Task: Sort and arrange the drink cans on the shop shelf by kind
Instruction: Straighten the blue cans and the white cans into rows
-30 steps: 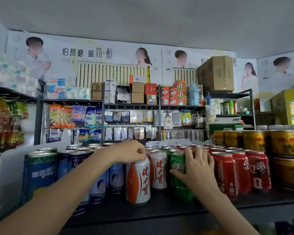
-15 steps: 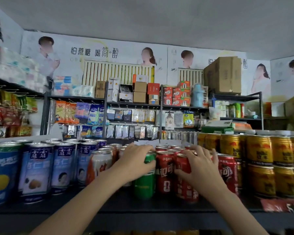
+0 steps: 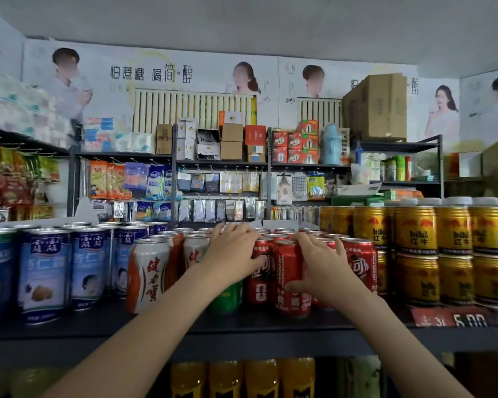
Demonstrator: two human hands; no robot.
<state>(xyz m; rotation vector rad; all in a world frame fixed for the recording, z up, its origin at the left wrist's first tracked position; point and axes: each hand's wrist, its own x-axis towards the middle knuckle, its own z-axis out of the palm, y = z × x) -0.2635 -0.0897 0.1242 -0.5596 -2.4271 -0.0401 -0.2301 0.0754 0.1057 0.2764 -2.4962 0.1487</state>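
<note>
Red cola cans (image 3: pixel 289 278) at frame centre are mostly grouped; the right hand (image 3: pixel 325 270) grips one, the left hand (image 3: pixel 233 255) grips a misplaced green can (image 3: pixel 227 299) — gold cans (image 3: pixel 416 229) already ranked on the shelf (image 3: pixel 98 326).

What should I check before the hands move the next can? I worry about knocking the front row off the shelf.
1. Left hand grip on the green metal can: ok, fingers curl over its top.
2. Right hand grip on the front red cola can: ok, thumb and fingers wrap its side.
3. Cans upright: ok, all visible ones stand.
4. Green can among its own kind: not ok, it stands between the white-and-orange can and the red cans.
5. Front red can's footing on the dark shelf: ok, though it stands forward of its neighbours.
6. Free space behind the green can: cannot tell, hidden.
</note>
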